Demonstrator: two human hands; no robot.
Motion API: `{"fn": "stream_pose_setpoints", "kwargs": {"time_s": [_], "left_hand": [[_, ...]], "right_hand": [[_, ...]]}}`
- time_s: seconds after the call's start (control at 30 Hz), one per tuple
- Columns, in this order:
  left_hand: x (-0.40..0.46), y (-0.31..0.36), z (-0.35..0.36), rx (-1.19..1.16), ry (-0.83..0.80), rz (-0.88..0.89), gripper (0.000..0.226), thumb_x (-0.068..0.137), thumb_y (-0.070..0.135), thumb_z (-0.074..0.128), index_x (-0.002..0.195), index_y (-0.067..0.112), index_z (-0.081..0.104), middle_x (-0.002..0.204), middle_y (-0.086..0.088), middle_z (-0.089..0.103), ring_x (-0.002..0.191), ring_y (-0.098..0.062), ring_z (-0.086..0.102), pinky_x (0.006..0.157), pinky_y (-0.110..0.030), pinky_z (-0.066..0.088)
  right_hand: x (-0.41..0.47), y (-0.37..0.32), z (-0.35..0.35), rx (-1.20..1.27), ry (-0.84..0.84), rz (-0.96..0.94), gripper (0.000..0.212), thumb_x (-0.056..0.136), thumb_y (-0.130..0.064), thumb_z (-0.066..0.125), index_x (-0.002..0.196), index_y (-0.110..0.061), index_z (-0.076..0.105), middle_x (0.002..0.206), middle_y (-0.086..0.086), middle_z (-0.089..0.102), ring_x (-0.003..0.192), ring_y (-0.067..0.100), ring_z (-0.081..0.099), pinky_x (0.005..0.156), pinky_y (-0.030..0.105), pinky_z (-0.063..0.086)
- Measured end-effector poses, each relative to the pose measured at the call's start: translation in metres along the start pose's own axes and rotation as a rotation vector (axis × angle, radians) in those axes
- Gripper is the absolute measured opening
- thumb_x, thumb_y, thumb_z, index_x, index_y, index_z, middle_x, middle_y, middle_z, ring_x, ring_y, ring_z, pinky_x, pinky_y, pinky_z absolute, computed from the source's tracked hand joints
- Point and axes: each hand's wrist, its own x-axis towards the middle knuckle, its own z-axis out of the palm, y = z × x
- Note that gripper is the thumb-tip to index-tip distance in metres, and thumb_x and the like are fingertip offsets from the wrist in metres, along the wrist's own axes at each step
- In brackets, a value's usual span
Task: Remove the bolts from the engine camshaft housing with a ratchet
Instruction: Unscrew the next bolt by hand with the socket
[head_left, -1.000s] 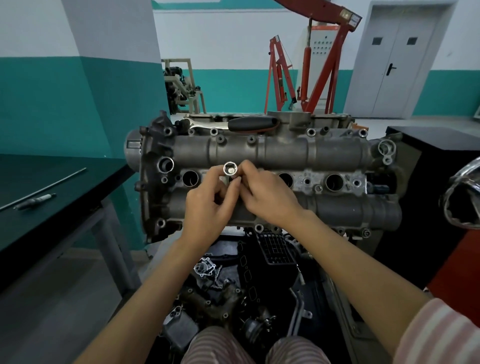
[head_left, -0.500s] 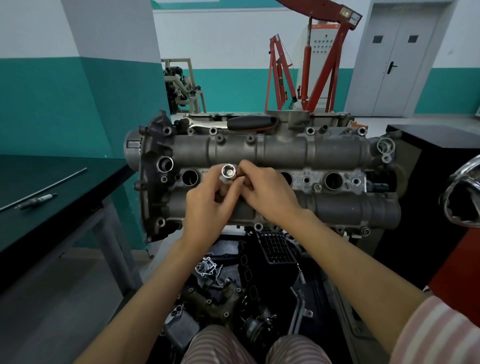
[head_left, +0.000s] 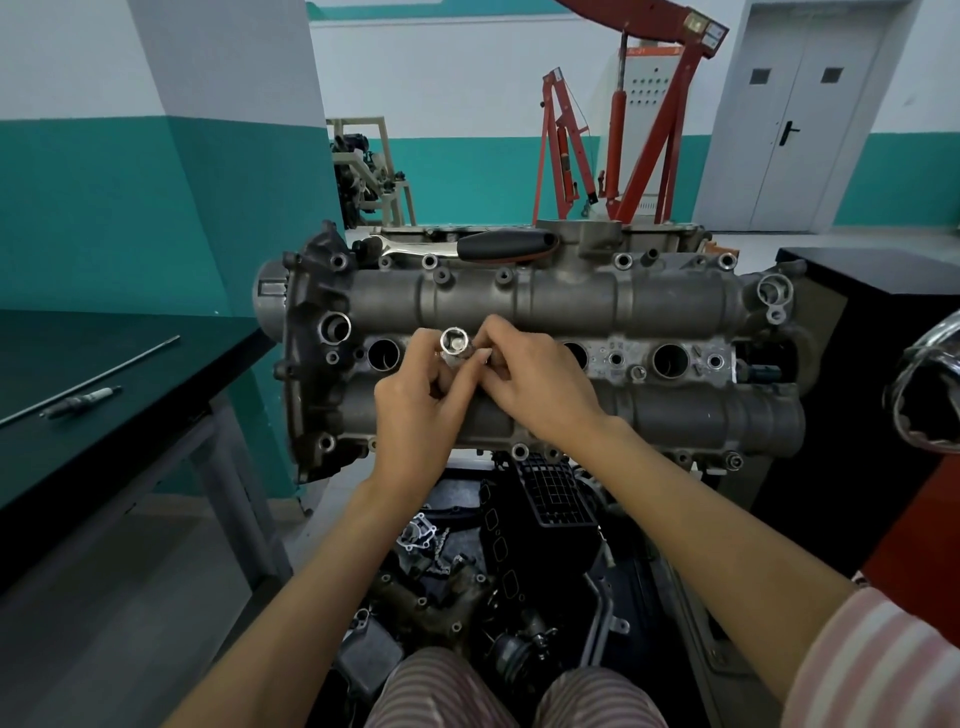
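Two hands on one socket, above the camshaft housing.
Left hand fingers pinch it, right hand fingers pinch beside it (likely freeing a bolt); ratchet rests on the housing's far edge.

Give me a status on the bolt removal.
Done: cannot tell; no removed bolts in view. In hand: both hands, left hand and right hand, hold a socket. The ratchet lies unused on the camshaft housing. Left: fit the socket, undo bolts like this bolt.
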Motion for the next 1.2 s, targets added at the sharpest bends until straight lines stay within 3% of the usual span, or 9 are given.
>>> {"fn": "stream_pose_setpoints", "kwargs": {"time_s": [0.07,0.17,0.3,0.43,0.53,0.7,0.8,0.97,1.2], "left_hand": [[-0.0011,0.0002,-0.002,0.006,-0.036,0.041,0.012,0.09,0.029,0.058,0.097,0.034,0.049,0.049,0.009,0.042,0.046,-0.003,0.044,0.048,-0.006,0.032],[-0.0017,0.0003,-0.0026,0.015,-0.069,0.043,0.031,0.093,0.032,0.049,0.123,0.033,0.05,0.054,0.003,0.051,0.049,-0.01,0.051,0.048,-0.016,0.04],[-0.001,-0.0001,-0.0011,0.029,-0.009,0.016,0.012,0.091,0.024,0.057,0.098,0.015,0.06,0.049,-0.001,0.049,0.044,-0.014,0.046,0.043,-0.017,0.035],[0.0011,0.0015,0.0033,0.018,0.051,-0.054,0.024,0.087,0.022,0.064,0.08,0.003,0.051,0.046,-0.002,0.047,0.044,-0.018,0.043,0.042,-0.012,0.029],[0.0002,0.0022,0.0017,0.014,0.023,-0.03,0.019,0.087,0.025,0.063,0.086,0.009,0.053,0.048,0.001,0.047,0.046,-0.012,0.044,0.045,-0.009,0.031],[-0.0033,0.0039,-0.0029,0.033,-0.051,0.013,0.034,0.092,0.023,0.052,0.124,0.015,0.052,0.052,0.001,0.052,0.047,-0.009,0.047,0.048,-0.009,0.035],[-0.0018,0.0034,-0.0023,0.055,-0.041,0.015,0.023,0.093,0.025,0.053,0.112,0.014,0.058,0.051,0.0,0.051,0.045,-0.013,0.047,0.046,-0.021,0.039],[0.0002,0.004,0.0014,0.007,0.039,-0.07,0.021,0.088,0.023,0.062,0.082,0.006,0.05,0.046,-0.001,0.044,0.043,-0.009,0.038,0.043,-0.01,0.028],[-0.0029,0.0059,-0.0008,0.037,-0.02,-0.026,0.021,0.09,0.023,0.058,0.108,0.013,0.056,0.05,0.01,0.043,0.046,-0.003,0.044,0.048,-0.008,0.032]], "right_hand": [[-0.0004,-0.0005,0.0005,-0.044,0.002,-0.042,0.016,0.092,-0.024,0.051,0.102,-0.011,0.05,0.076,0.007,0.063,0.074,0.03,0.06,0.058,0.032,0.038],[-0.0017,-0.0003,0.0012,-0.064,0.017,-0.109,0.022,0.093,-0.021,0.046,0.11,-0.008,0.05,0.083,0.014,0.065,0.076,0.035,0.061,0.059,0.035,0.038],[-0.0029,-0.0026,-0.0002,-0.055,0.002,-0.109,0.032,0.091,-0.023,0.048,0.121,-0.014,0.048,0.078,0.007,0.065,0.072,0.029,0.062,0.059,0.034,0.041],[0.0004,-0.0028,-0.0009,0.008,-0.02,0.022,0.033,0.087,-0.033,0.057,0.115,-0.018,0.047,0.065,-0.01,0.054,0.063,0.014,0.055,0.057,0.029,0.04],[0.0004,-0.001,-0.0005,0.019,-0.006,0.04,0.017,0.088,-0.027,0.056,0.098,-0.015,0.051,0.062,-0.007,0.051,0.066,0.022,0.057,0.056,0.028,0.034],[-0.0012,-0.0011,-0.0008,0.022,0.003,-0.016,0.017,0.091,-0.023,0.052,0.103,-0.011,0.053,0.064,-0.007,0.05,0.072,0.026,0.06,0.059,0.028,0.033],[-0.001,-0.0006,0.0003,0.005,-0.002,-0.054,0.021,0.093,-0.023,0.049,0.109,-0.012,0.053,0.076,0.004,0.064,0.079,0.029,0.062,0.062,0.034,0.041],[-0.0015,-0.0015,-0.0006,0.002,-0.009,-0.065,0.033,0.091,-0.025,0.051,0.124,-0.018,0.051,0.074,-0.002,0.063,0.076,0.024,0.062,0.064,0.034,0.044],[-0.0001,0.0026,0.0006,0.093,0.005,0.042,0.015,0.088,-0.021,0.056,0.1,-0.013,0.056,0.053,-0.012,0.042,0.051,0.005,0.041,0.055,0.025,0.029]]}}
